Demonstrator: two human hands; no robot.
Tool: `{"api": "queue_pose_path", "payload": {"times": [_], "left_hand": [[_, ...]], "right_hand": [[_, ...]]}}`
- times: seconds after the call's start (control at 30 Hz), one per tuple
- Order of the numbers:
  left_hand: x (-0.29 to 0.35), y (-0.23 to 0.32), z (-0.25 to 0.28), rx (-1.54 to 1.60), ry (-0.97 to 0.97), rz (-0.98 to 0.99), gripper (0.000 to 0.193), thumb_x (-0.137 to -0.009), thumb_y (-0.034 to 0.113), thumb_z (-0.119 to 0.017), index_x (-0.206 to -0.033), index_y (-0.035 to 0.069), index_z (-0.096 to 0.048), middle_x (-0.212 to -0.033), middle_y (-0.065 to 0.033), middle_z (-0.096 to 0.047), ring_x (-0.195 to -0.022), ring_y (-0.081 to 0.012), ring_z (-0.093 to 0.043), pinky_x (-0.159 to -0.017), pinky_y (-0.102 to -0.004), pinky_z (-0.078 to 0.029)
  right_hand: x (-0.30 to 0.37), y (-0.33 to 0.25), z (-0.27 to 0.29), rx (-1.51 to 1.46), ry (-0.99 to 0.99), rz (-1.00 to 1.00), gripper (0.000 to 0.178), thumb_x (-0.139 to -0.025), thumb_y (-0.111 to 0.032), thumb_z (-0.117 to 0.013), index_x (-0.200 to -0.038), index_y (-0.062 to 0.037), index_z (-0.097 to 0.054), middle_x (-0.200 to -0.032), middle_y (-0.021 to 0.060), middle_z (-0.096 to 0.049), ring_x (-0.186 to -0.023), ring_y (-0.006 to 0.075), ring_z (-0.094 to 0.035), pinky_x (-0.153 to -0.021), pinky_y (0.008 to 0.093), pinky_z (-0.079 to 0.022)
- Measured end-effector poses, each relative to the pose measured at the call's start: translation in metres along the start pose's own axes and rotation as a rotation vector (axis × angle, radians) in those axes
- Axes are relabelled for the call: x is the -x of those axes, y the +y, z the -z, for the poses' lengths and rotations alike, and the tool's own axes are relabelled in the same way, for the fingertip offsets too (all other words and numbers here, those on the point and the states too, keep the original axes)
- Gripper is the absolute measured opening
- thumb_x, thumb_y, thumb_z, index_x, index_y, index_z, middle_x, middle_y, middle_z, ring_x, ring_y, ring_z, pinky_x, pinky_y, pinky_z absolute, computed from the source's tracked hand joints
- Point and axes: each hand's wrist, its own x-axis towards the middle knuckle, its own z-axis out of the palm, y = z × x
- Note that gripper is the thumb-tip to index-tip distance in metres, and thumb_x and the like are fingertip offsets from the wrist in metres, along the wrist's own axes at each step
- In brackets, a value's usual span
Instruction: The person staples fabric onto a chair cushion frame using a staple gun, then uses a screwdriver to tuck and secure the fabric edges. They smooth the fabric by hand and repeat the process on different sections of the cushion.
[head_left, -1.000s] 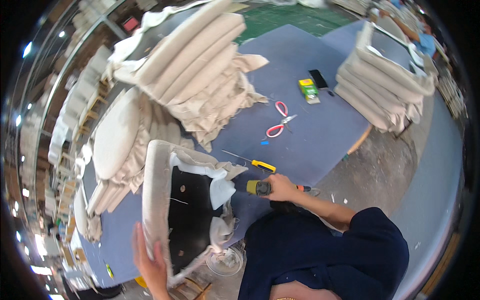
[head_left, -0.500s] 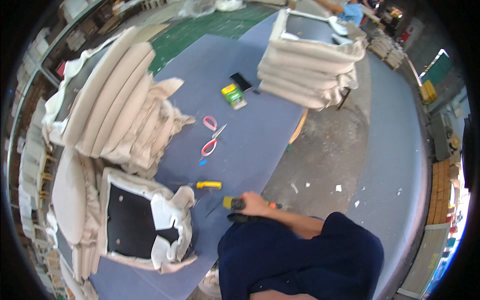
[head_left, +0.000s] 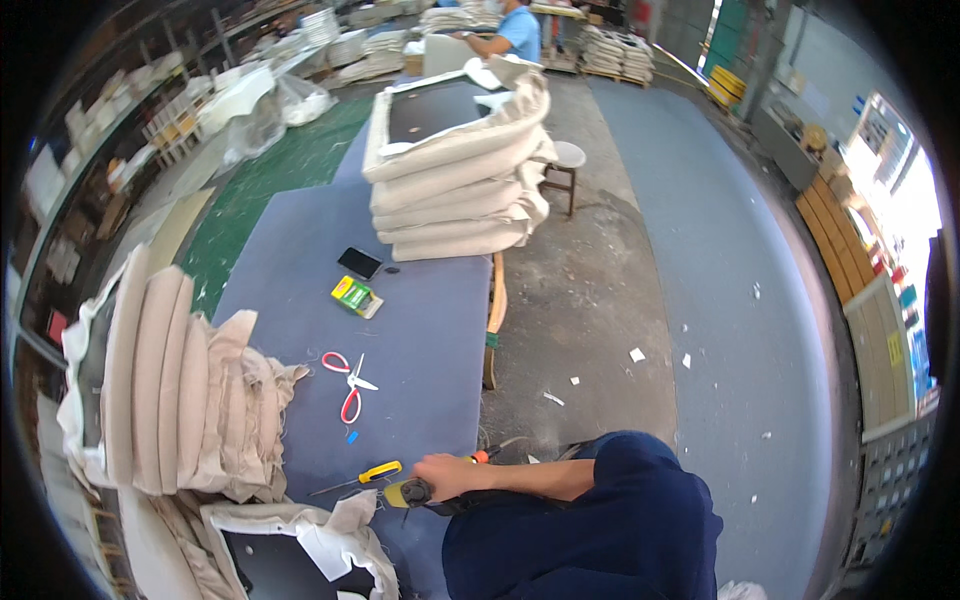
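The yellow-and-black hand tool (head_left: 405, 493) is near half past six in view, fingers of the right hand (head_left: 445, 477) wrapped round it; the left hand is out of sight. A careless swing could knock the screwdriver (head_left: 380, 471) at its ten o'clock, or snag the padded panel's (head_left: 270, 562) loose fabric (head_left: 352, 515) at eight.

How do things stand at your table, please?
Right hand gripping tool. Left hand out of view. Cushion black side up, partly out of frame. Screwdriver lying near tool.
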Motion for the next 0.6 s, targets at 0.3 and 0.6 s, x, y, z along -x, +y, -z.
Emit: {"api": "queue_pose_path", "payload": {"times": [0.3, 0.6], "left_hand": [[0.032, 0.061, -0.129, 0.389, -0.373, -0.171, 0.079, -0.096, 0.011, -0.066, -0.157, -0.003, -0.018, -0.152, -0.0234, -0.037, -0.141, -0.0308, -0.041, -0.116, -0.0445, -0.035], [-0.006, 0.074, -0.122, 0.651, -0.1, -0.192, 0.061, -0.1, 0.018, -0.062, -0.147, -0.001, -0.028, -0.139, -0.017, -0.046, -0.127, -0.0275, -0.053, -0.109, -0.0404, -0.044]], "right_hand": [[-0.008, -0.077, 0.038, -0.51, 0.269, 0.215, 0.037, -0.078, -0.028, -0.083, -0.102, -0.0027, -0.073, -0.089, 0.0171, -0.074, -0.082, 0.0379, -0.069, -0.076, 0.044, -0.054], [-0.035, -0.086, 0.002, -0.451, 0.217, 0.02, 0.071, -0.077, -0.037, -0.091, -0.13, -0.0026, -0.06, -0.125, 0.0141, -0.059, -0.119, 0.0263, -0.058, -0.105, 0.0369, -0.046]]}}
